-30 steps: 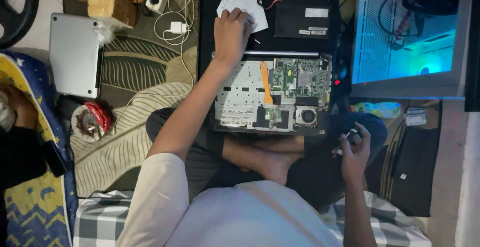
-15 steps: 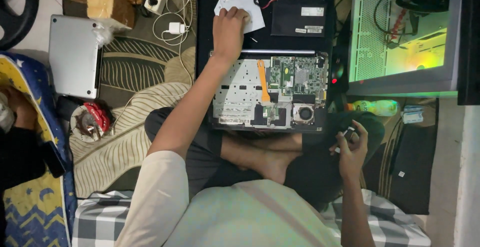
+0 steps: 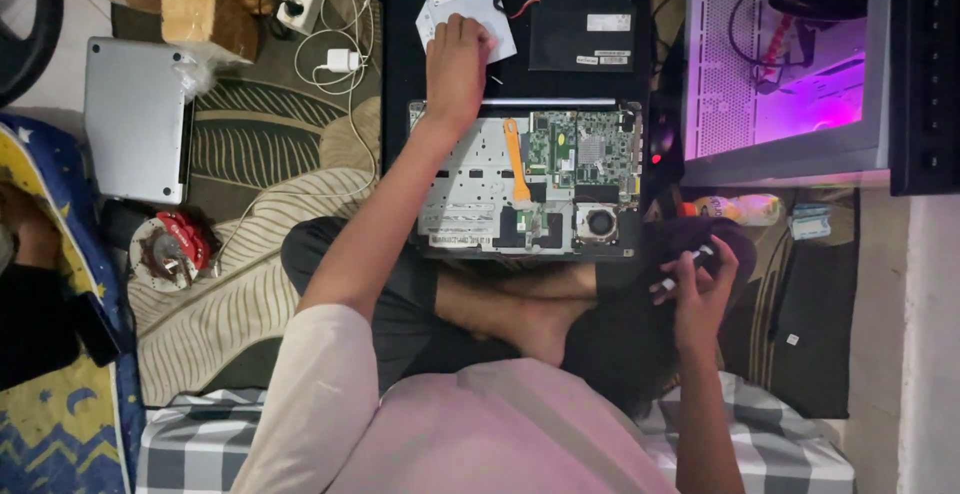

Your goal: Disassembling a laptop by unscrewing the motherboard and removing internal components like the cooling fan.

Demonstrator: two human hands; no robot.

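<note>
I sit cross-legged with an opened laptop base [image 3: 530, 184] in front of me, its circuit board and fan exposed and an orange pry tool [image 3: 516, 162] lying across it. My left hand [image 3: 455, 69] reaches far forward and rests on a flat silver drive [image 3: 468, 4] that lies on the black panel [image 3: 410, 44] beyond the laptop. My right hand [image 3: 697, 289] is low at the right by my knee, fingers curled around a small dark object with white bits; I cannot tell what it is.
A closed silver laptop [image 3: 135, 119] lies at the left, with a white charger and cables [image 3: 335, 54] beside it. A desktop case [image 3: 790, 64] glows purple at the right. A red-and-white round object [image 3: 165, 249] sits at the left on the leaf-patterned mat.
The light from the desktop case has gone from blue to green to purple. Both hands have stayed about where they were.
</note>
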